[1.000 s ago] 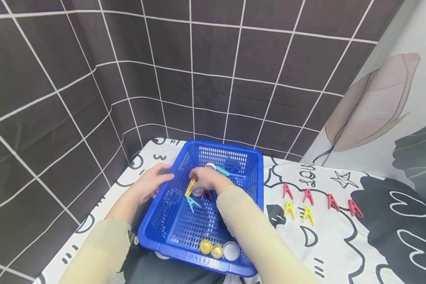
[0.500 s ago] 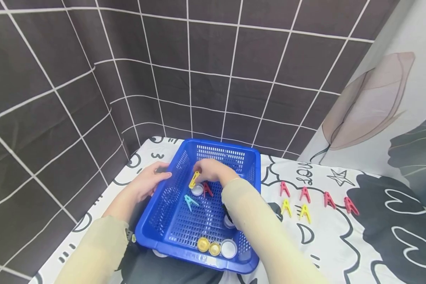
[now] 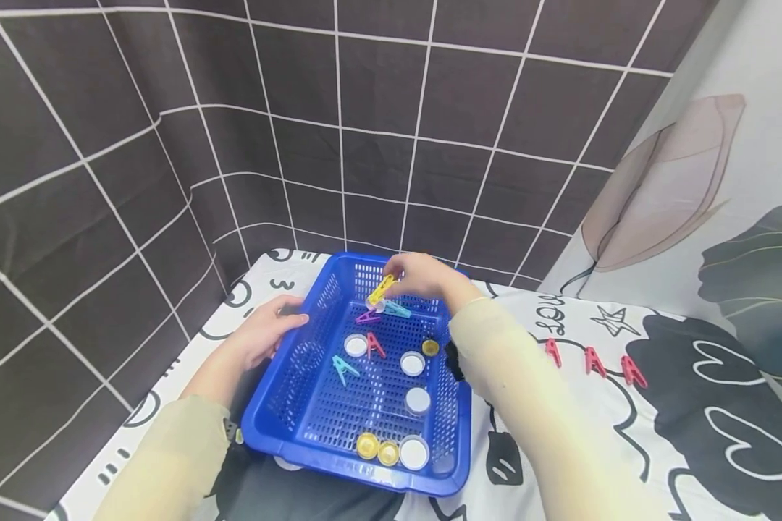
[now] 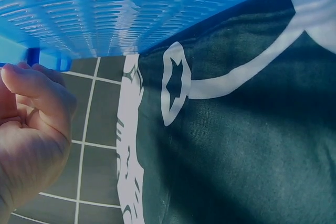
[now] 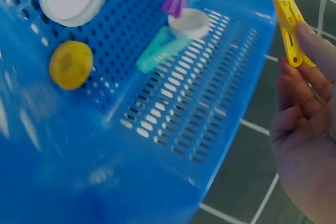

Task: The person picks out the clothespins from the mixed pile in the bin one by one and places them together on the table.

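Observation:
My left hand (image 3: 267,331) grips the left rim of a blue perforated plastic basket (image 3: 339,467), thumb on the rim; its curled fingers (image 4: 37,85) show in the left wrist view. My right hand (image 3: 422,276) pinches a yellow clothespin (image 3: 381,289) above the basket's far end. In the right wrist view that clothespin (image 5: 289,27) sits between thumb and fingers. On the basket floor lie a purple clothespin (image 3: 367,317), a red clothespin (image 3: 374,346) and two teal clothespins, one near (image 3: 345,367) and one far (image 3: 397,310).
White caps (image 3: 418,400) and yellow caps (image 3: 368,446) lie inside the basket, mostly along its right and front sides. Red clothespins (image 3: 594,362) stand in a row on the patterned cloth (image 3: 560,427) at right. My right forearm hides part of that cloth. A dark tiled-pattern curtain (image 3: 378,159) hangs behind.
My right hand has lifted the yellow clothespin up and to the right, toward the basket's far end. The purple clothespin now shows. My left hand stays on the rim.

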### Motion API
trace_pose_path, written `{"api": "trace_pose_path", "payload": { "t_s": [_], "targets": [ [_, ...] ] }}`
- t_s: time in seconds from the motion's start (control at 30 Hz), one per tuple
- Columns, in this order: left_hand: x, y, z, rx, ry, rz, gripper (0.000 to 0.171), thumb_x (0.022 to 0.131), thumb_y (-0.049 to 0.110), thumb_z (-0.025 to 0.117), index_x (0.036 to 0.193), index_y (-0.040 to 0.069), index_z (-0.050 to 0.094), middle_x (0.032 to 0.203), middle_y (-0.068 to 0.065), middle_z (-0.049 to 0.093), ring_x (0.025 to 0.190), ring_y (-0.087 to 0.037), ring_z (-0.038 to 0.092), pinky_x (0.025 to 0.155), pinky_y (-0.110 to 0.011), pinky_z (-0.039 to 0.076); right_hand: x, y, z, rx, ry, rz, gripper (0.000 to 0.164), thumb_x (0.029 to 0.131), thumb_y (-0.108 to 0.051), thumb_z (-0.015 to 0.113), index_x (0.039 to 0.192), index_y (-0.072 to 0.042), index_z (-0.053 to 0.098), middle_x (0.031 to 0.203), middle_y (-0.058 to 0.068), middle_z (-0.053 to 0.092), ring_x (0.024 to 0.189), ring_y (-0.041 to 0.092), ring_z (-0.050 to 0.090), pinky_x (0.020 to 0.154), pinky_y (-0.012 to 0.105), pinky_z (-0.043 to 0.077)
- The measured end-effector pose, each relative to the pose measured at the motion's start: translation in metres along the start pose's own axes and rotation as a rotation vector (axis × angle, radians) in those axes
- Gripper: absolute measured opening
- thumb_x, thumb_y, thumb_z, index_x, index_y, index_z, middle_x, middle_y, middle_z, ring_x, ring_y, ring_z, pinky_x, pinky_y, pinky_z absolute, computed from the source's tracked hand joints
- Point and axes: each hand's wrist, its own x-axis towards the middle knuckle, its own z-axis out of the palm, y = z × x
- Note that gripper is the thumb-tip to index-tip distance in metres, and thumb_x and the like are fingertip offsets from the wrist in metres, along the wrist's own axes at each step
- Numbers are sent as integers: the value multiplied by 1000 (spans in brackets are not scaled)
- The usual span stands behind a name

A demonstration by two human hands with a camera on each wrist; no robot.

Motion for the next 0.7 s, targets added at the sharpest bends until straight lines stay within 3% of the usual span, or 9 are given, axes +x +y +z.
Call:
{"api": "trace_pose_path", "payload": {
  "t_s": [0.33, 0.7],
  "targets": [
    [0, 0, 0, -8, -3, 3, 53, 91, 22, 59, 138, 8, 37, 66, -5, 60, 44, -10, 48, 36, -22, 38, -25, 39, -26, 37, 94, 5, 38, 82, -27, 71, 114, -7, 61, 107, 7, 63, 98, 25, 56, 91, 43, 45],
    [0, 0, 0, -7, -3, 2, 54, 92, 23, 59, 139, 8, 36, 64, -4, 59, 44, -9, 46, 36, -21, 37, -71, 94, -33, 156, 161, 67, 36, 85, -18, 68, 118, -7, 58, 107, 11, 60, 93, 26, 57, 81, 42, 50]
  ]
}}
